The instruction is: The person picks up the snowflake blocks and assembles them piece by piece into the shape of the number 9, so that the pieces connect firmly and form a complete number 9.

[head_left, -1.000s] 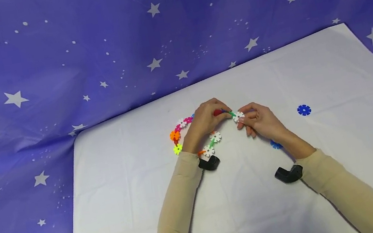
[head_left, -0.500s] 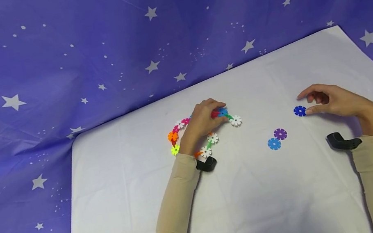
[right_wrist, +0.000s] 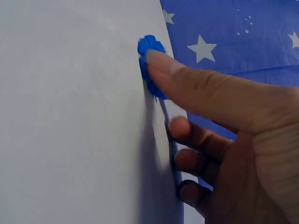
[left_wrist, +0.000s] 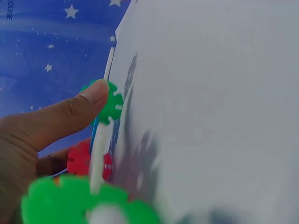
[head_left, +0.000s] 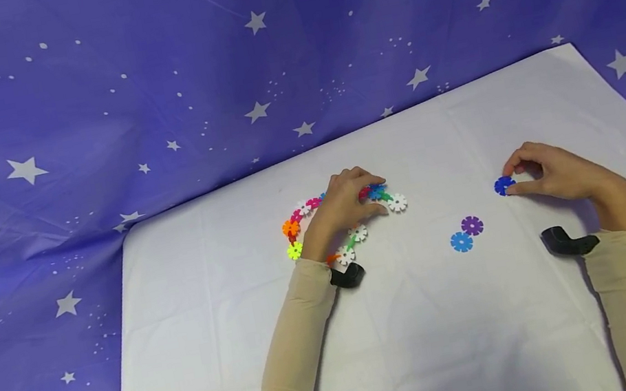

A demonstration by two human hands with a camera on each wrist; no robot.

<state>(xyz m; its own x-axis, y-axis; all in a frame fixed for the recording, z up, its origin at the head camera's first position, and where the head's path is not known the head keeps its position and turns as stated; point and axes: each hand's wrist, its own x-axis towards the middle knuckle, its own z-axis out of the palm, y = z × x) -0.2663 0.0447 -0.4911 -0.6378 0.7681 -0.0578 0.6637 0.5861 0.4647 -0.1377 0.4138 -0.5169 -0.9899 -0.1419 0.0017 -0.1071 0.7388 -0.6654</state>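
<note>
My right hand [head_left: 562,169] pinches a dark blue notched plastic disc [head_left: 502,186] between thumb and index finger; its other fingers curl beneath in the right wrist view. Around a curved chain of interlocked notched discs, my left hand [head_left: 341,203] lies with thumb and index finger spread apart. A white disc [head_left: 397,202] ends the chain, joined through a green disc [left_wrist: 114,105] to a blue one [head_left: 376,192]. In the left wrist view the left thumb overlaps that green disc. The hand hides part of the chain; an orange disc [head_left: 291,228] and a yellow disc [head_left: 295,250] show beyond it.
Between the hands, a purple disc [head_left: 472,225] and a light blue disc [head_left: 461,242] lie side by side on the white tablecloth [head_left: 427,343]. A purple-blue star-patterned cloth [head_left: 206,88] hangs behind the table. Each wrist wears a black camera mount.
My right hand has left the white end disc, moved right and closed its fingertips on the dark blue disc. My left thumb and index finger have spread apart, and the white end has dropped slightly.
</note>
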